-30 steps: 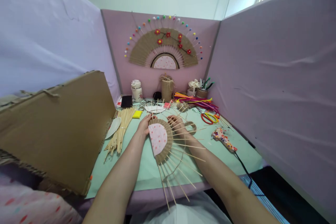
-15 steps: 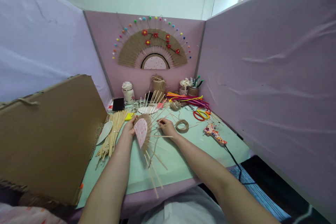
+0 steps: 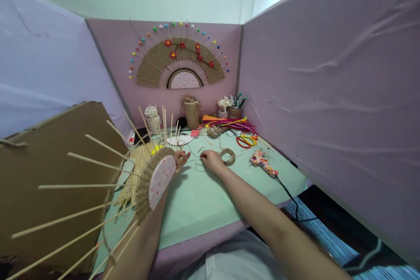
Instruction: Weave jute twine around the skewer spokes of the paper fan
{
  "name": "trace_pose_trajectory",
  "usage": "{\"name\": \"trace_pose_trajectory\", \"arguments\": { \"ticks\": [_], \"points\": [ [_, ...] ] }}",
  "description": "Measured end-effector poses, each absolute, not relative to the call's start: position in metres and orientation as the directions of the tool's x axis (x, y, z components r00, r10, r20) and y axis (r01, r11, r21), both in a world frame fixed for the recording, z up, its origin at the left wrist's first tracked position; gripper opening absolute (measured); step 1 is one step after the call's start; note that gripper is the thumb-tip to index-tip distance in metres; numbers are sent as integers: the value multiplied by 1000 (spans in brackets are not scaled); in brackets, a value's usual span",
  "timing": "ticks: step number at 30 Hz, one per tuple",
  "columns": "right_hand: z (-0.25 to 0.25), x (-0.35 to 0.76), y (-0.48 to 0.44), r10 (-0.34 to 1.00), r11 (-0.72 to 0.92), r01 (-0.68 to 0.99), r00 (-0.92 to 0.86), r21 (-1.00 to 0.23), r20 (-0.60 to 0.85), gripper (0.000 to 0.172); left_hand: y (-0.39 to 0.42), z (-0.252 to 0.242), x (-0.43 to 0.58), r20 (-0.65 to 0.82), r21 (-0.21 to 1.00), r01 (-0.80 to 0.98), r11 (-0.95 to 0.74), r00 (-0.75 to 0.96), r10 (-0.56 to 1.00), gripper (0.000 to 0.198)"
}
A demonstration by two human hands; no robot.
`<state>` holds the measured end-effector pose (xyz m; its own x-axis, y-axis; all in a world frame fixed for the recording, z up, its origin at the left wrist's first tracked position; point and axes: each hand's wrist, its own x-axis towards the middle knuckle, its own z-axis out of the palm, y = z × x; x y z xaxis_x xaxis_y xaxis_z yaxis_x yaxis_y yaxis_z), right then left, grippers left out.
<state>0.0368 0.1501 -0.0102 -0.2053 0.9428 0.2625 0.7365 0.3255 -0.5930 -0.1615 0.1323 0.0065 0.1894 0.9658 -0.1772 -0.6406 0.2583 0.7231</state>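
My left hand [image 3: 181, 160] supports a half-round fan of wooden sticks by its right edge, some fingers stretched past it. The fan has a woven twine band [image 3: 143, 190] around a white half-circle panel [image 3: 162, 180] with pink marks, and its bare sticks [image 3: 88, 186] spread out to the left. A strand of twine hangs across the lower sticks. Over the table, my right hand [image 3: 211, 161] has its fingers pinched on thin twine [image 3: 198, 165]; the fingertips are partly hidden. Just beside that hand lies a coil of twine [image 3: 227, 156].
Left stand a cardboard sheet [image 3: 59, 183] and a bundle of sticks [image 3: 139, 157]. Toward the right lie scissors [image 3: 246, 141] and a patterned glue gun [image 3: 263, 163] with a cord. Behind are pipe cleaners [image 3: 226, 123], a twine roll [image 3: 192, 111] and a finished fan [image 3: 180, 63].
The fan has swung to the left and turned, so its sticks now point left instead of right. My right hand stays near the coil, now apart from the sticks. The view has shifted slightly right.
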Motion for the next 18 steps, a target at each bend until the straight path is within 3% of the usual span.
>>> {"name": "trace_pose_trajectory", "arguments": {
  "ticks": [8, 18],
  "points": [
    [-7, 40, 149, 944, 324, 819, -245, -474, 222, 28, 130, 13, -161, -269, 679, -649, 342, 214, 939, 11],
    [-11, 40, 147, 936, 347, 833, -278, -431, 216, 27, 131, 24, -166, -238, 666, -664, 341, 244, 940, 20]
  ]
}}
